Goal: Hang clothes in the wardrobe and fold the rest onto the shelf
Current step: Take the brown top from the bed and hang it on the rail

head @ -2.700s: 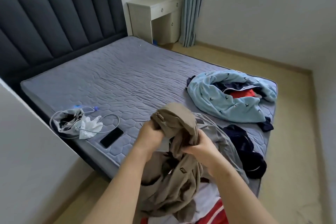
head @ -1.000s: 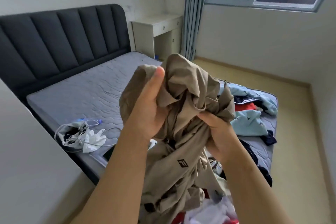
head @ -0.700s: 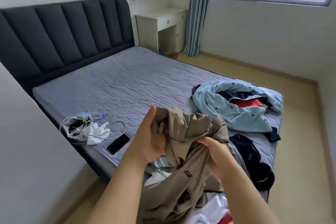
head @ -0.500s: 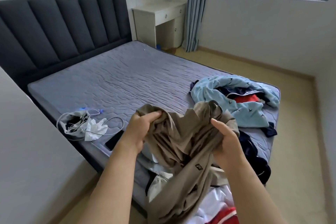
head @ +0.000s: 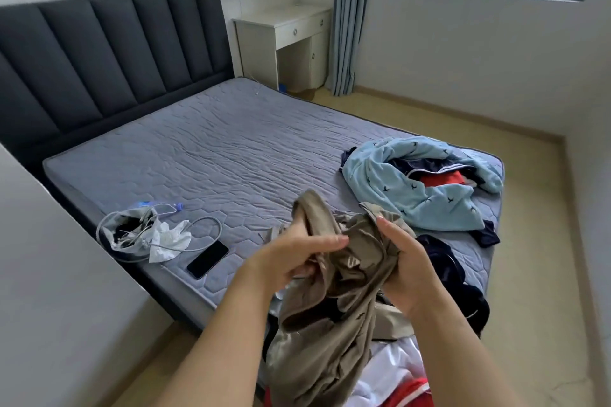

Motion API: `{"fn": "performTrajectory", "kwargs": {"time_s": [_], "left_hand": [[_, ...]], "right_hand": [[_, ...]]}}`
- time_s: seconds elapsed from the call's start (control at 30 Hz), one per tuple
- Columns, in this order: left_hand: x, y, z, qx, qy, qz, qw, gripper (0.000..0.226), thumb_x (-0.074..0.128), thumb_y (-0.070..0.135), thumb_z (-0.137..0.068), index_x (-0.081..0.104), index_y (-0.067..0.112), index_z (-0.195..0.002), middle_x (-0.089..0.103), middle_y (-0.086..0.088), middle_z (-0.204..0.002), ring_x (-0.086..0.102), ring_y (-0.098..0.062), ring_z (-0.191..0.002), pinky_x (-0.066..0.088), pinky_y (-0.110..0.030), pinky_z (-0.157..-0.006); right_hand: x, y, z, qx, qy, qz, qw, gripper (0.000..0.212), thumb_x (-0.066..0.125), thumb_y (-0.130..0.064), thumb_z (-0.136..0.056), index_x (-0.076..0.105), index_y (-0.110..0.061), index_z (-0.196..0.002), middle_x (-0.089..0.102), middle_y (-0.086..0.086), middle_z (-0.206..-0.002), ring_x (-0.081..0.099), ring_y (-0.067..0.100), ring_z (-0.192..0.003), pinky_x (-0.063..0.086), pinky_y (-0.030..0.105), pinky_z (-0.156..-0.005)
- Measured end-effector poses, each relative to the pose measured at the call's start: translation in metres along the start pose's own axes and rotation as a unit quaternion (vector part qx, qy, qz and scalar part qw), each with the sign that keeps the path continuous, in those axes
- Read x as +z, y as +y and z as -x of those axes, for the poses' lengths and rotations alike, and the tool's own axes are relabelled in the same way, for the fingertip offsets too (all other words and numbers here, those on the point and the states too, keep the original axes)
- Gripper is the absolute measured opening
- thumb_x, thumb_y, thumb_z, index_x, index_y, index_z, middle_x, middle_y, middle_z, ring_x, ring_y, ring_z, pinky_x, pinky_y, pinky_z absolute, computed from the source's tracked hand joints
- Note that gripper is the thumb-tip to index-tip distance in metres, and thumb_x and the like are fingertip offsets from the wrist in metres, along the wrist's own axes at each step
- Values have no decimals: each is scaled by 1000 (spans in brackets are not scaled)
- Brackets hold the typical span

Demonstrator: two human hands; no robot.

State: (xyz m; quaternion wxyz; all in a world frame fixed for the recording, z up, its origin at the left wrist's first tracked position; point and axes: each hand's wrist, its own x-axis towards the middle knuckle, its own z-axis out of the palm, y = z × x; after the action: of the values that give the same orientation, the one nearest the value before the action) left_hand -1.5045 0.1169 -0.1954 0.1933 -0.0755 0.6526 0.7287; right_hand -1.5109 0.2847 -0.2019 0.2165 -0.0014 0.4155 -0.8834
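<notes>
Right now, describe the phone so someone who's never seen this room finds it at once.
Start at the grey mattress; on its near left edge lies a clutter of pouch, tissue and cable. The phone lies flat just right of that clutter: the only black, glossy slab among pale, crumpled things.

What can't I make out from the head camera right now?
Head view:
Type of khaki garment: bunched between left hand and right hand.
Pile beneath it: covered by the garment, cut by bottom edge.
Wardrobe, shelf: outside the frame.
Inside light blue garment: mostly wrapped over.
</notes>
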Motion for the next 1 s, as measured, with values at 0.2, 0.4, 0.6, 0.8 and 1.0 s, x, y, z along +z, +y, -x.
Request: {"fn": "performTrajectory", "kwargs": {"time_s": [0.2, 0.4, 0.6, 0.8, 1.0], "left_hand": [[7, -6, -6, 118, 49, -74, 989, 30, 60, -6, -81, 69, 23, -82, 71, 9, -72, 66, -8, -73, 52, -16, -64], [-3, 29, -1, 225, 338, 33, 913, 26, 58, 2, -85, 62, 25, -74, 65, 3, -73, 62, -17, -73, 52, -29, -67], [14, 105, 37, 397, 220, 90, 887, 21, 56, 3, -87, 58, 22, -79, 61, 3, -66, 60, -11, -61, 53, -30, -60], [29, 139, 52, 421, 142, 78, 892, 15, 53, -1, -86, 55, 14, -85, 59, -3, -70, 58, -14, -63, 52, -29, -59], [-6, 90, 36, 277, 148, 129, 940, 13, 63, 1, -81, 62, 12, -88, 64, -8, -79, 64, -18, -70, 54, -28, -60]], "right_hand": [[3, -7, 0, 27, 0, 96, 995, 23, 71, -28, -71, 76, -14, -88, 73, 12, -91, 71, 22, -79, 55, 27, -61], [4, -2, -6, 14, 167, 298, 940, 12, 70, -9, -80, 61, -14, -73, 64, -1, -65, 56, 13, -59, 42, 25, -60], [55, -38, -8, -122, -22, 238, 963, 48, 77, -38, -66, 56, -36, -109, 69, -7, -100, 66, 7, -88, 50, 22, -73], [97, -49, -13, -179, -104, 234, 950, 54, 80, -30, -58, 63, -35, -109, 68, 2, -110, 63, 17, -105, 51, 35, -91], [59, -31, -17, -119, 1, 126, 985, 19, 57, 5, -81, 66, -12, -86, 68, 6, -77, 63, 19, -76, 53, 29, -72]]}}
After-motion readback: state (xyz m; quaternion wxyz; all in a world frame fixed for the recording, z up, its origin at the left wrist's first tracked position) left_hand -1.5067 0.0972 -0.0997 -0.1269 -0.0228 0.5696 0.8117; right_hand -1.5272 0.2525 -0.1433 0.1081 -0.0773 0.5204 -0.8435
